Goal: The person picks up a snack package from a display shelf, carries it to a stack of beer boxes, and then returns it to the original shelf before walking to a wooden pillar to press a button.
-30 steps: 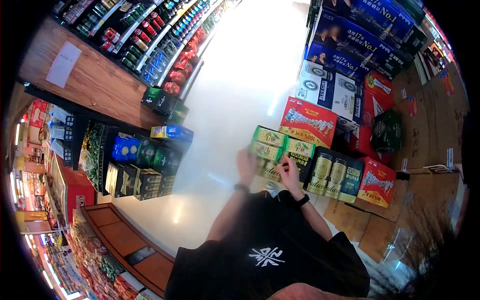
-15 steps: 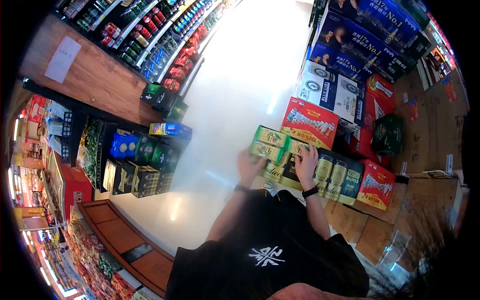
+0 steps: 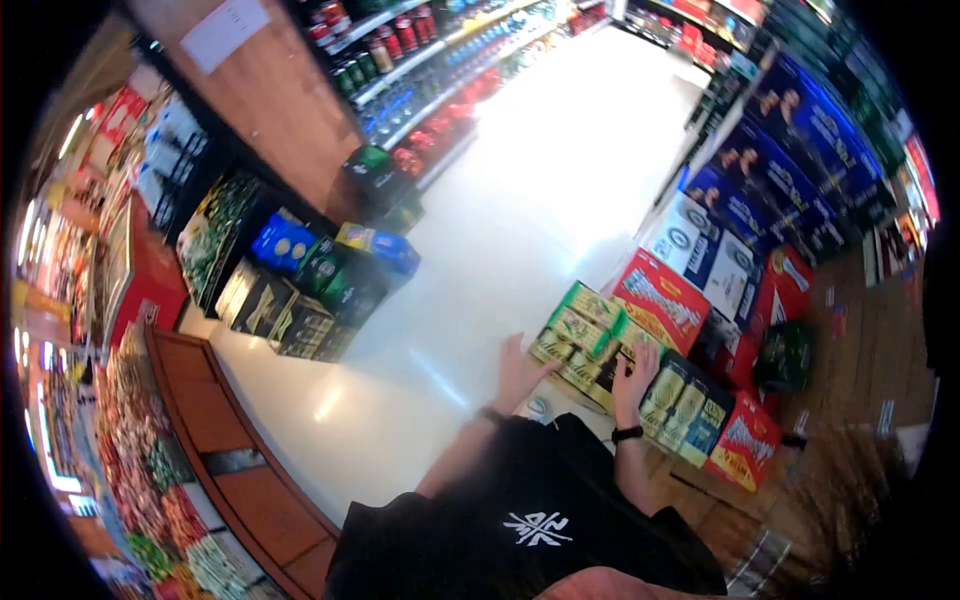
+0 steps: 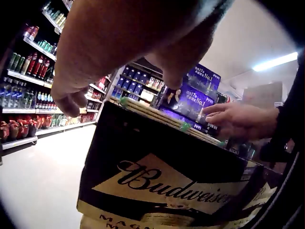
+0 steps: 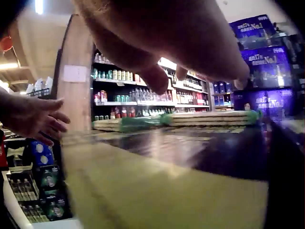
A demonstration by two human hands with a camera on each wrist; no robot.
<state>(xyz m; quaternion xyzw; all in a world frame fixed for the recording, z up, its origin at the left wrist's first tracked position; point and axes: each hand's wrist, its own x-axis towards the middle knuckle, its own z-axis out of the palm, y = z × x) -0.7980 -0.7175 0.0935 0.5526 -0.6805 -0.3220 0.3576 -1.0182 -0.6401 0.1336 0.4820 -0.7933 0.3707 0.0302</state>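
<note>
Green-edged packets [image 3: 592,322] are laid flat on top of a black-and-gold Budweiser box [image 4: 157,176], beside which a red box [image 3: 662,297] is placed. The left hand [image 3: 518,372] is held near the Budweiser box, its fingers spread apart. The right hand [image 3: 634,380] is held over the packets' right end, fingers parted and slightly bent; whether the packets are touched cannot be told.

Shop aisle — drink shelves [image 3: 400,70], stacked cartons [image 3: 780,160]

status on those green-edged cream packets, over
left hand open, near box; right hand open above packets; packets flat on black-and-gold cardboard beer box; no obstruction visible
</note>
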